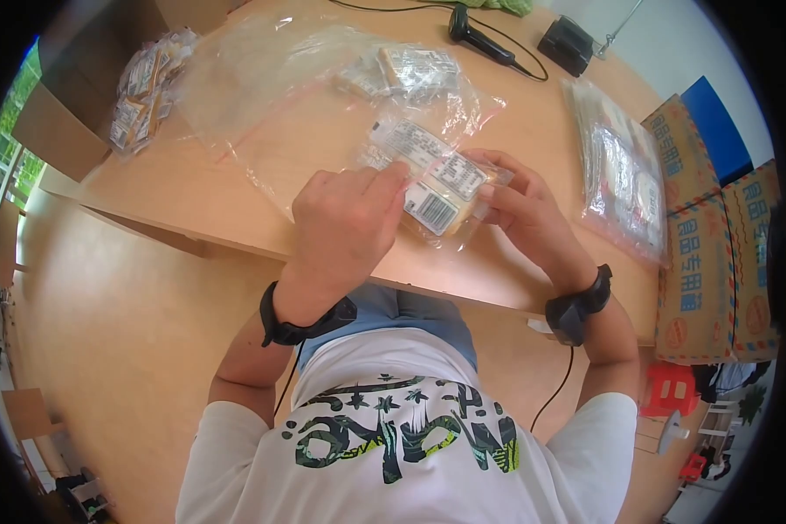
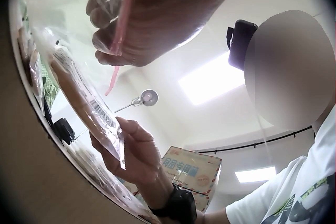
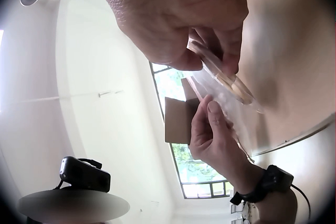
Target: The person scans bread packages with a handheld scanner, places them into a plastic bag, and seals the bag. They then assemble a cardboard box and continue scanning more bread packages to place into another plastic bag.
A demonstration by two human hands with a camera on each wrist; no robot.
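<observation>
A flat clear packet (image 1: 450,175) with a white printed label and barcode lies tilted between the hands, with pale yellowish food showing inside. My right hand (image 1: 533,210) pinches its near right end between thumb and fingers. My left hand (image 1: 349,218) pinches the edge of a large clear zip bag (image 1: 262,96); in the left wrist view the bag's pink zip strip (image 2: 123,19) runs across those fingers. The bag's film spreads over the table to the far left and overlaps the packet. Two similar labelled packets (image 1: 419,70) lie at the bag's far side.
Small wrapped packets (image 1: 148,87) are heaped at the table's left, near an open cardboard box (image 1: 57,131). A barcode scanner (image 1: 480,37) with its cable and a black device (image 1: 568,45) sit at the back. Filled clear bags (image 1: 620,175) are stacked at right, beside printed cartons (image 1: 703,253).
</observation>
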